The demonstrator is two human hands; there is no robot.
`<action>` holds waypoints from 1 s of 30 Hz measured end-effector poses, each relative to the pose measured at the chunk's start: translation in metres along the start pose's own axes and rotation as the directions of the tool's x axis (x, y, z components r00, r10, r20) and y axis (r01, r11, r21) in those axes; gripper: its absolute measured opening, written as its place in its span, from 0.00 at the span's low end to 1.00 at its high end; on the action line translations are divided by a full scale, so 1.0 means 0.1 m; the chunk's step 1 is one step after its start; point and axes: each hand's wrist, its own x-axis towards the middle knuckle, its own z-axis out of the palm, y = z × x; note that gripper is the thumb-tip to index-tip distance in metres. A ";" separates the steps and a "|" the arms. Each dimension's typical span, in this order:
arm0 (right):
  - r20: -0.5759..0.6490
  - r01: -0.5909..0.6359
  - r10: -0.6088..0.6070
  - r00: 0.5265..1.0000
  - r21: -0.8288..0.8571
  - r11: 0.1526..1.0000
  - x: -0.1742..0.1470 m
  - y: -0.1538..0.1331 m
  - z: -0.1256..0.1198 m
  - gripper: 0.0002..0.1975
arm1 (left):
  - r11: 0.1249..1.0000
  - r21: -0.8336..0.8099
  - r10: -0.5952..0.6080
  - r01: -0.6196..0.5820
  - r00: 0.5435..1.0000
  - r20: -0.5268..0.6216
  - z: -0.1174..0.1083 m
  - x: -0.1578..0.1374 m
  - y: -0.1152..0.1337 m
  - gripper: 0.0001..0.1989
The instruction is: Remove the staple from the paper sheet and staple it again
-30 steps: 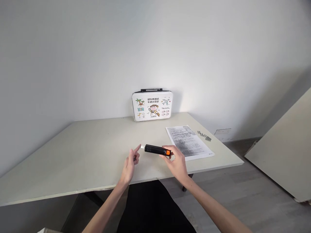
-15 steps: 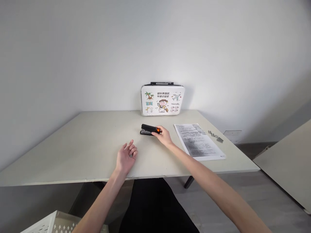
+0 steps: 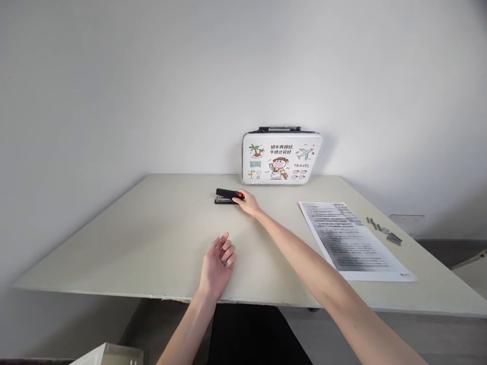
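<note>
Loosely curled and holding nothing, the person's left hand (image 3: 217, 263) rests on the near part of the pale rectangular table (image 3: 152, 228), fingers half spread and pointing to the far side. Below it, off the near edge, the corner of a white perforated plastic crate (image 3: 106, 354) shows.

Farther off and a little to the right lies the black stapler with the orange rear end (image 3: 225, 195). It sits flat on the tabletop towards the far side, its nose pointing left. The right hand (image 3: 249, 204), at the end of a fully stretched arm, has its fingertips closed round that orange end, so the stapler lies just left of the hand, touching the fingers, with most of its body clear of them.

As I read it, the step in hand is the stapler resting on the table at arm's length. Letting go would call only for parting the fingers, since the table carries its weight.

Right of the hand, a white cartoon-printed carry case with a black handle (image 3: 280, 158) stands upright against the wall. Nearer and farther right lies a printed white paper sheet (image 3: 350, 241), and beyond it a few grey strips of staples (image 3: 382, 230), well apart from both hands.
</note>
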 end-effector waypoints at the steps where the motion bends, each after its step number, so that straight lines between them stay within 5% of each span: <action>1: -0.005 0.004 -0.004 1.000 -0.015 1.000 0.00 -0.03 -0.01 0.15 | 1.000 0.006 0.002 -0.002 1.000 -0.004 0.00 0.00 0.00 0.07; 5: -0.075 0.033 -0.039 0.996 -0.084 0.996 -0.25 -0.23 -0.12 0.19 | 0.999 0.025 0.027 -0.026 0.999 -0.022 0.02 0.01 -0.01 0.09; 9: -0.031 0.200 -0.204 0.978 -0.115 0.973 -0.96 -0.58 -0.34 0.16 | 0.999 0.029 0.019 -0.015 0.993 -0.118 0.12 0.05 -0.03 0.14; 11: 0.113 0.472 -0.460 0.881 -0.147 0.869 -1.36 -0.75 -0.49 0.15 | 0.999 0.035 -0.007 0.011 0.991 -0.137 0.21 0.06 -0.10 0.17; 14: 0.276 0.618 -0.554 0.786 -0.323 0.717 -1.82 -0.92 -0.72 0.15 | 0.991 0.103 -0.075 0.084 0.993 -0.090 0.37 0.07 -0.28 0.18; 17: 0.284 0.577 -0.504 0.815 -0.474 0.665 -2.03 -0.94 -0.98 0.09 | 0.975 0.151 -0.156 0.163 0.986 -0.057 0.55 0.04 -0.51 0.15; 24: 0.206 0.513 -0.481 0.852 -0.518 0.685 -2.25 -0.94 -1.55 0.04 | 0.945 0.222 -0.266 0.240 0.960 0.092 0.93 -0.06 -0.90 0.16; 30: 0.092 0.422 -0.459 0.884 -0.581 0.696 -2.38 -0.50 -2.29 0.09 | 0.795 0.563 -0.379 0.227 0.910 0.169 0.94 -0.10 -1.00 0.18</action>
